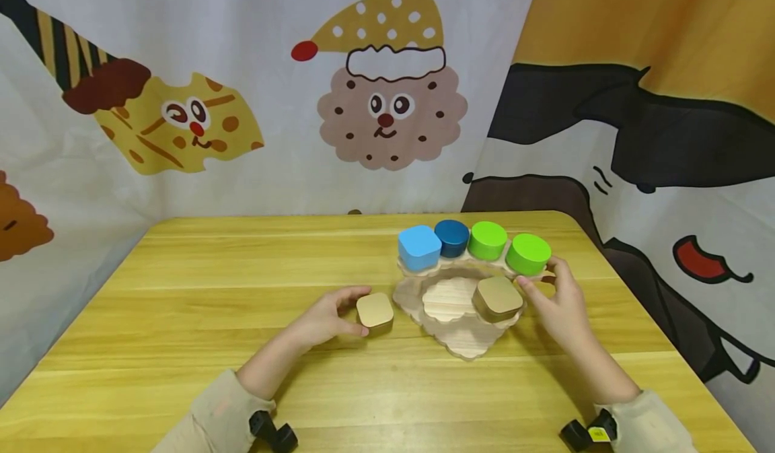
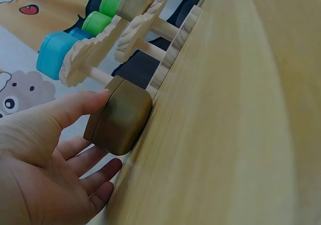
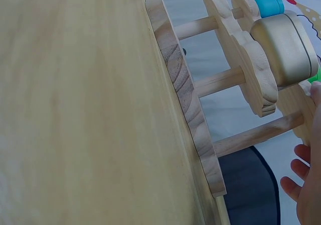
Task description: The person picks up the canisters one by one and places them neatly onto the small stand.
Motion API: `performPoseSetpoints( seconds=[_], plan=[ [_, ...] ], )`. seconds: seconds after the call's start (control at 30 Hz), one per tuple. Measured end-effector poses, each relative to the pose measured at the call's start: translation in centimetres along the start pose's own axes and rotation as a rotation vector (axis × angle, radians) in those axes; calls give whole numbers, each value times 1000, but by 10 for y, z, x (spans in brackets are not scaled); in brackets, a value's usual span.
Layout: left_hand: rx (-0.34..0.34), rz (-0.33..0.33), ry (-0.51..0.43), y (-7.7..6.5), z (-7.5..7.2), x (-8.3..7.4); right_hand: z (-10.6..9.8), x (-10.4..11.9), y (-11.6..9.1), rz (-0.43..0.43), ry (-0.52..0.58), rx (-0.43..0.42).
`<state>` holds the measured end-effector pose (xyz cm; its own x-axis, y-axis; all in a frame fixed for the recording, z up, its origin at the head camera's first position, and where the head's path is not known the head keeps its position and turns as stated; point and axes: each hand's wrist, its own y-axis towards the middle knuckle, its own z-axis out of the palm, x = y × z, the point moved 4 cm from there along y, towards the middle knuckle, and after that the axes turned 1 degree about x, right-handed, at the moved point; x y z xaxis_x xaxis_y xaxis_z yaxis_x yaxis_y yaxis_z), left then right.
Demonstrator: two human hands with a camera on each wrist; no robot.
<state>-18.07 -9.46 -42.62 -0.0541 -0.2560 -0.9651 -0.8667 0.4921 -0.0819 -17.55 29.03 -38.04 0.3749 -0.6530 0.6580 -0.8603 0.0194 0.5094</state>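
Observation:
On the table, my left hand point(image 1: 323, 320) holds a small gold square tin point(image 1: 375, 309), thumb on its near side and forefinger on the far side. Its rounded, darker gold flank shows in the left wrist view, with my thumb at the lid's edge. A tiered wooden stand point(image 1: 466, 344) with scalloped platforms is to the right. Another gold square tin point(image 1: 498, 298) sits tilted-looking on its middle platform. Beside that tin is my right hand point(image 1: 560, 305), fingers loosely spread near the right end of the top platform, thumb tip close to the tin's corner.
Along the stand's curved top platform are a light blue square tin point(image 1: 419, 248), a dark blue round tin point(image 1: 451, 237) and two round tins in green point(image 1: 488, 239). Dowels raise the platforms above the base point(image 3: 185, 92). A printed cartoon curtain point(image 1: 242, 190) hangs behind the wooden table point(image 1: 254, 258).

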Motion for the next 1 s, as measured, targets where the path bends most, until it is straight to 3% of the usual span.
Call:
performPoseSetpoints(
  seconds=[0.77, 1.0],
  plan=[
    [-14, -19, -23, 1, 6, -1, -1, 2, 0, -10, -4, -1],
    [-40, -24, 16, 0, 5, -2, 0, 2, 0, -6, -3, 2]
  ],
)
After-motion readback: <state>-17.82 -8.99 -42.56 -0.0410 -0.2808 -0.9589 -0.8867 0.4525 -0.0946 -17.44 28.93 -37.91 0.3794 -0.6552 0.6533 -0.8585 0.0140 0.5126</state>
